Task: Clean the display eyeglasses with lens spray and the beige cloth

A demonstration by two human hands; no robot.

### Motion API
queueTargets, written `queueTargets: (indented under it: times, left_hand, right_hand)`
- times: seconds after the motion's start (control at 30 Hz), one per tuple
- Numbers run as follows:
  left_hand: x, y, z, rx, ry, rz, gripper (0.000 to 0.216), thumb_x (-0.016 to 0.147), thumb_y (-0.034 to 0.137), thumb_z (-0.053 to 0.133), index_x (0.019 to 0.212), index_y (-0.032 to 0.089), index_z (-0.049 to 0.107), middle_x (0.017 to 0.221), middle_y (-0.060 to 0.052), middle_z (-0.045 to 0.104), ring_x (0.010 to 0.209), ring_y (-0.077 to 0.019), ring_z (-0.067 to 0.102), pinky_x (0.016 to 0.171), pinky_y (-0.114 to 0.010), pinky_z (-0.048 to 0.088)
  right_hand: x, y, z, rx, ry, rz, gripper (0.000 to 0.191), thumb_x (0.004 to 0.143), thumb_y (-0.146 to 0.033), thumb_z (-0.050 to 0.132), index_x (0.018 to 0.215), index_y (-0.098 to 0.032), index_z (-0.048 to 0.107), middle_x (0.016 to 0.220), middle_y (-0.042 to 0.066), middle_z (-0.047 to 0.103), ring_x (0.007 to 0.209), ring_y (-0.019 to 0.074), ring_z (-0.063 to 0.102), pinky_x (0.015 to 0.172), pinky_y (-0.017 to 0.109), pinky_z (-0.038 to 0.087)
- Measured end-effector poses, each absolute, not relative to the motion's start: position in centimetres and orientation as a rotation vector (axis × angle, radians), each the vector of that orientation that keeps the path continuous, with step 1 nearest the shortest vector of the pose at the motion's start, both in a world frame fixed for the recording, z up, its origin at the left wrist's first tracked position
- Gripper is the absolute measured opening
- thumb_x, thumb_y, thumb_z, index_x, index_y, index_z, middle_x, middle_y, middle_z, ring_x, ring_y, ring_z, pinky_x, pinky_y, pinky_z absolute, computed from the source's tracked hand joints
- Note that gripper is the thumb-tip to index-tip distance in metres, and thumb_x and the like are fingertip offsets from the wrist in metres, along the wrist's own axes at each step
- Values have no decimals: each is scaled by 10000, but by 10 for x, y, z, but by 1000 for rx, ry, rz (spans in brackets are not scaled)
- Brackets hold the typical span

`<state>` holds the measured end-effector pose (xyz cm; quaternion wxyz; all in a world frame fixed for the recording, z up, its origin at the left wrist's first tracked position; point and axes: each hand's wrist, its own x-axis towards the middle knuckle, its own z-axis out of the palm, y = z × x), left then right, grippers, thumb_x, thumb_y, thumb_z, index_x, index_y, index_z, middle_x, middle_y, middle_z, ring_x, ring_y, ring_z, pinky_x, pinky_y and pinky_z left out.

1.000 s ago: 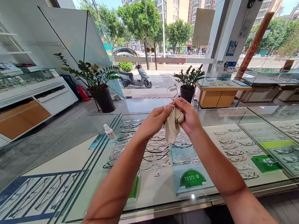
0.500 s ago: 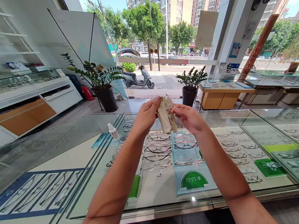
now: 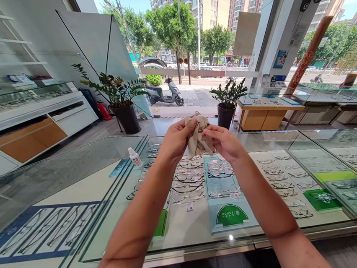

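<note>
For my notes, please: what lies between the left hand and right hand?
The head view shows a crumpled beige cloth partly covering thin-framed eyeglasses there.

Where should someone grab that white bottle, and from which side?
Probably best to pinch the bottle by its body, below the cap, coming from its right, where the left hand is nearest. It stands upright on the counter, and the body is wider than the cap, so it offers more hold.
</note>
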<state>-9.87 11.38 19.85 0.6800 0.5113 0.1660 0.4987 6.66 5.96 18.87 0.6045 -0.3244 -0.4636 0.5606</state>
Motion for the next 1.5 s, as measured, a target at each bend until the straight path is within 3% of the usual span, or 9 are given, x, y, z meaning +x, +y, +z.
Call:
queueTargets:
  times: [0.7,1.03,1.2,1.3,1.4,1.5]
  left_hand:
    - [-82,102,192,1070,382,1162,530,665,337,1031,1074,133,762,1042,-93,828,879,-179,766,881,-312,619]
    - [-99,111,201,1040,370,1124,473,604,393,1068,882,136,784,820,-45,776,676,-146,680,671,-280,581]
    - [-111,116,207,1125,303,977,446,666,437,1046,852,122,790,804,-70,759,682,-168,684,686,-300,589]
    - [-117,114,210,1179,281,921,410,714,366,1018,967,117,813,916,-101,787,800,-208,740,798,-332,612]
    - [-116,111,210,1202,274,892,509,693,254,1013,1146,152,807,1065,-109,804,915,-228,770,890,-348,612]
    - [-112,110,208,1215,270,893,521,675,228,1013,1151,163,808,1086,-112,808,917,-221,770,889,-341,608]
  right_hand:
    - [61,63,183,-663,-994,1334,324,663,-417,1021,804,-207,819,805,-3,777,751,139,669,722,273,561]
    - [56,57,185,-723,-1191,1289,321,713,-460,993,782,-214,798,825,-11,773,779,131,654,799,289,529]
    - [63,52,191,-709,-1182,1293,317,717,-459,994,797,-219,803,823,-1,775,744,133,653,734,287,527]
    - [67,48,194,-696,-1153,1316,325,707,-455,1001,794,-215,800,817,2,775,708,129,640,675,277,513]
    - [68,48,194,-697,-1131,1332,317,715,-438,997,792,-207,793,808,3,771,685,125,632,653,274,509]
    - [68,51,192,-686,-1108,1365,309,716,-410,999,842,-203,807,807,3,772,698,133,649,673,279,535]
